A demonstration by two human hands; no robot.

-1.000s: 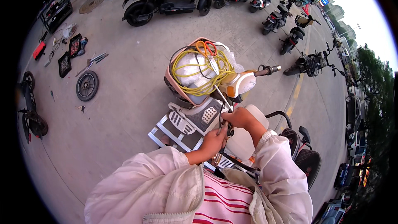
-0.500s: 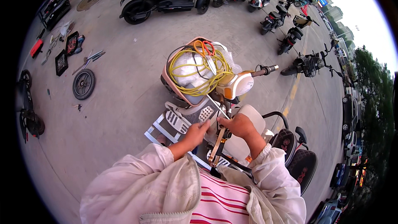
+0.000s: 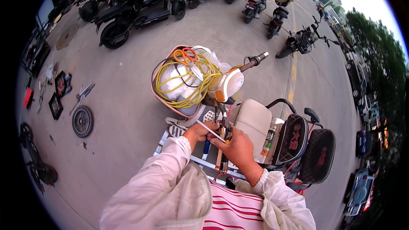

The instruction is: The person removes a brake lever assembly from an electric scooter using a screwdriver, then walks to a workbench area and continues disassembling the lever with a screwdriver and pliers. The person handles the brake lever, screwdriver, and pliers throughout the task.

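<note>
"What's in the basket (image 3: 154, 84) in front of me?"

"You have a yellow cable (image 3: 183, 103) in loose, smooth loops over white, crinkled plastic wrap (image 3: 170, 79). Scissors (image 3: 195, 70) with rounded orange and red grips lie on top. The basket itself has a pink rim with rounded corners."

"And my hands?"

"Both are just off the basket's near right corner. Your right hand (image 3: 238, 147) has its thumb and fingers closed on the orange end of a slim pale rod (image 3: 208, 129). The rod is straight and slants up toward the basket, passing in front of your left hand (image 3: 198, 131). Those left fingers are curled, but I can't tell what they grip; a blue handle (image 3: 206, 147) shows just under them. A brass-toned bar (image 3: 219, 159) stands between your hands, nearer you than the basket."

"Any other containers?"

"Well left of the basket, two shallow black trays (image 3: 52, 108) lie on the concrete, their contents too small to make out. Near them is a round spoked wheel (image 3: 82, 121). Right of the basket, past a smooth beige cushion (image 3: 252, 127), a cream compartment (image 3: 277, 124) holds a green bottle (image 3: 267, 145), beside a black seat (image 3: 317, 159) with diamond quilting."
</note>
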